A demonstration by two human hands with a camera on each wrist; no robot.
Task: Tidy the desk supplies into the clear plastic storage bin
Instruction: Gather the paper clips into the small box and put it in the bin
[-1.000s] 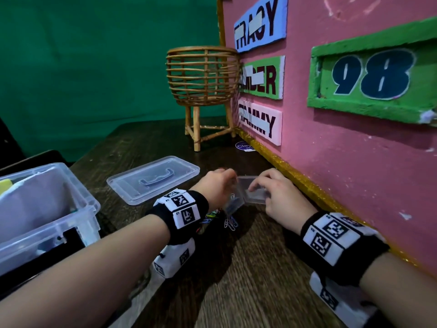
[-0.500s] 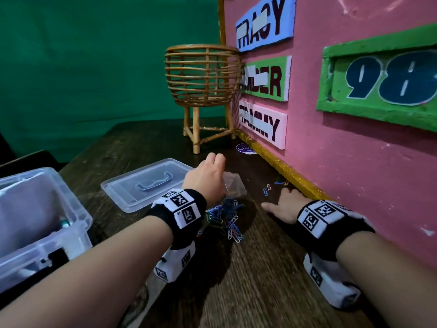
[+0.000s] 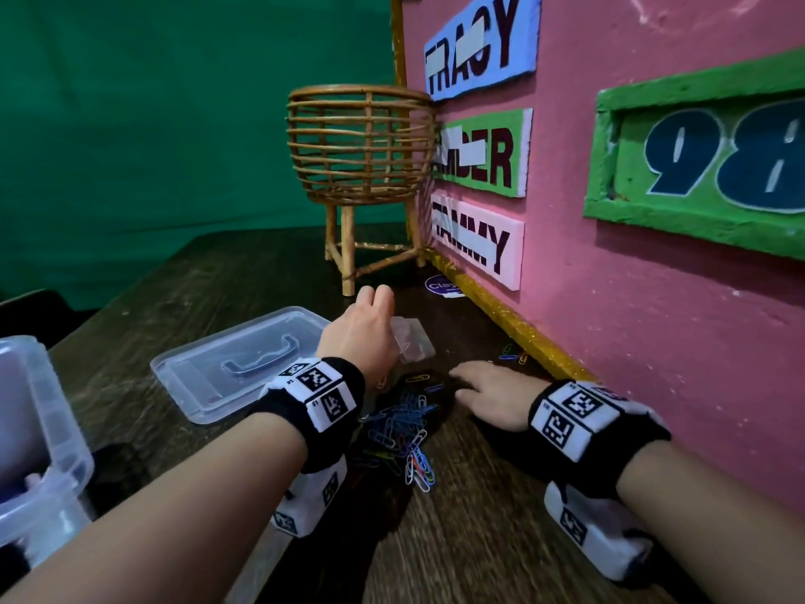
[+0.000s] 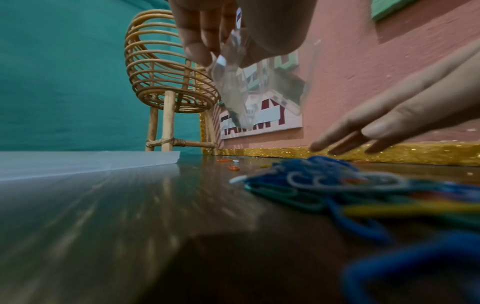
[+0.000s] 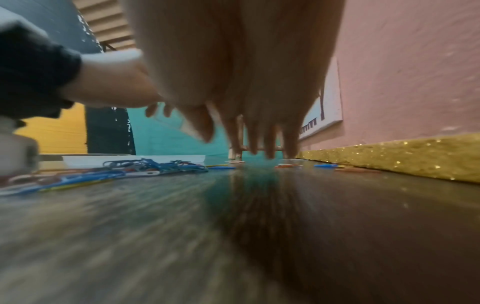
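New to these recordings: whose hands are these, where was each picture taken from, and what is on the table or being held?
No machine here: a person wears one camera on the head and one on each wrist. The head view looks down at both hands; the wrist views look along the fingers. The left hand pinches a small clear plastic case above the dark table. The right hand reaches flat, fingers straight, holding nothing. Coloured paper clips lie heaped between them. The storage bin stands far left, its lid lying beside it.

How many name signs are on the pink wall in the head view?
3, stacked one above another beside the wicker basket: the blue sign on top, the green sign in the middle, the pink sign lowest. More may lie outside the frame.
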